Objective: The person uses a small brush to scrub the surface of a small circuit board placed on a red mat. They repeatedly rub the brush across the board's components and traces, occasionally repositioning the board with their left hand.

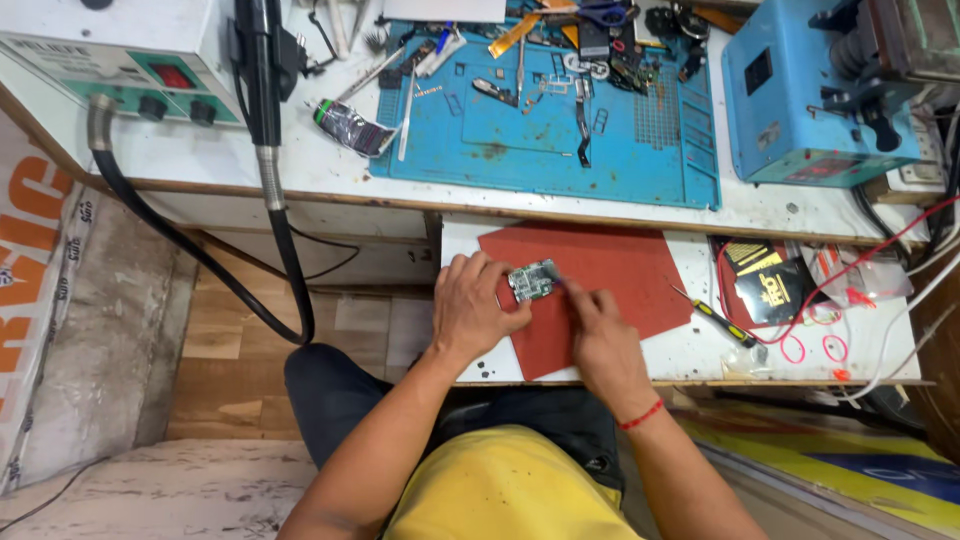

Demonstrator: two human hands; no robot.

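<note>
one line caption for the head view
Left hand steadies a small green circuit board on a red mat; right hand works beside it.

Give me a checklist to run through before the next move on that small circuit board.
1. Circuit board steadied by left hand: ok.
2. Board lies over the red mat: ok.
3. Right hand at the board's right edge: ok.
4. Tool in right hand: cannot tell, hidden by fingers.
5. Yellow-handled screwdriver lies right of the mat, apart from both hands: ok.
</note>
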